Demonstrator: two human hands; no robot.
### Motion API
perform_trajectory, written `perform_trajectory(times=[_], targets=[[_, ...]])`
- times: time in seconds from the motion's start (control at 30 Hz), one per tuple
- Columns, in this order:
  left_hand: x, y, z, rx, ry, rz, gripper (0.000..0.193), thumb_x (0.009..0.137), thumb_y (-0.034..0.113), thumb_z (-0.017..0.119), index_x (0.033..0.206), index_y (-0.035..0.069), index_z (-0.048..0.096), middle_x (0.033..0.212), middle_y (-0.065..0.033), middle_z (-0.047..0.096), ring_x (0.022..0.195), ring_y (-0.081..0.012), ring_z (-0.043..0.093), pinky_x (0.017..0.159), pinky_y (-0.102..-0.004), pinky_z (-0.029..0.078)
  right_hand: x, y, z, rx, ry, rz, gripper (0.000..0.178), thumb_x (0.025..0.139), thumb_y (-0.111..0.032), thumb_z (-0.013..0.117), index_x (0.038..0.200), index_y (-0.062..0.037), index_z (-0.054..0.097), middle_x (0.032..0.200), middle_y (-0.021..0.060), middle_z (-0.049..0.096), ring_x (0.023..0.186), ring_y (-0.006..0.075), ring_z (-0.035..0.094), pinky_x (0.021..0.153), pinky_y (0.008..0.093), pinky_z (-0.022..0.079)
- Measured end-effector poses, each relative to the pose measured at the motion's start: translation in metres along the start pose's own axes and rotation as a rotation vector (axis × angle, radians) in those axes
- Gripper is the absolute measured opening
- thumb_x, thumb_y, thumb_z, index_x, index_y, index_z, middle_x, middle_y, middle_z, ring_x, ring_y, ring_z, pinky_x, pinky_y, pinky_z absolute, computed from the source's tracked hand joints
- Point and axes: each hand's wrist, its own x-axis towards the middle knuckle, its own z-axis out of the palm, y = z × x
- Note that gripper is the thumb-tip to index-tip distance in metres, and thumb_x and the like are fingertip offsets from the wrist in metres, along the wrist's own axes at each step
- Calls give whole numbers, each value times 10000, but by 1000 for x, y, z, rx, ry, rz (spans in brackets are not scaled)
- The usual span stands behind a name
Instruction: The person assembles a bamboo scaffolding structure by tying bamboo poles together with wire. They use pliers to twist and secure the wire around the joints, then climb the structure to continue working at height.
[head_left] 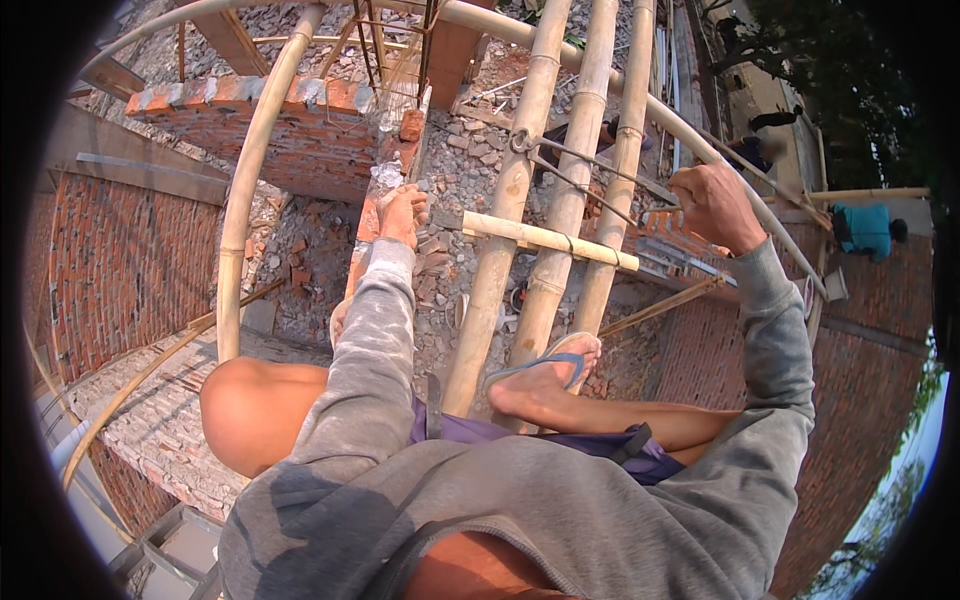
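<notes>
My left hand [400, 213] is closed at the top of a narrow broken brick pier [364, 235]; what its fingers hold, if anything, is hidden. Raised beyond the bamboo poles [548, 262] on the right, my right hand [716, 208] is curled into a fist. Long-handled metal pincers [588, 180] stretch across the poles, jaws to the left and handles apart. One handle reaches the edge of my right fist; whether the fingers grip it cannot be told. Below them a short bamboo stick [550, 238] crosses the poles, with a dark grey block [447, 216] at its left end.
My sandalled foot [565, 368] rests on the poles, above heaps of brick rubble [478, 140]. A curved bamboo pole [258, 170] rises at left before a brick wall [135, 275]. Steel bars [375, 45] stand beyond my left hand. A person in teal [865, 230] is at far right.
</notes>
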Motion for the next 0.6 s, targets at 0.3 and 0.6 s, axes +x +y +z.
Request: perform_trajectory(times=[0.3, 0.6], targets=[[1, -182, 9, 214, -35, -188, 248, 942, 101, 740, 1181, 46, 777, 968, -66, 750, 838, -210, 726, 655, -406, 603, 36, -45, 113, -191, -62, -18, 73, 747, -45, 708, 791, 5, 738, 774, 257, 728, 755, 453, 769, 689, 522, 624], [22, -154, -9, 52, 151, -230, 223, 957, 137, 733, 1163, 61, 773, 997, -71, 770, 878, -206, 723, 735, -401, 587, 30, -39, 0, -146, -16, 72, 146, 774, -95, 724, 725, 42, 712, 739, 279, 694, 722, 481, 717, 677, 548, 571]])
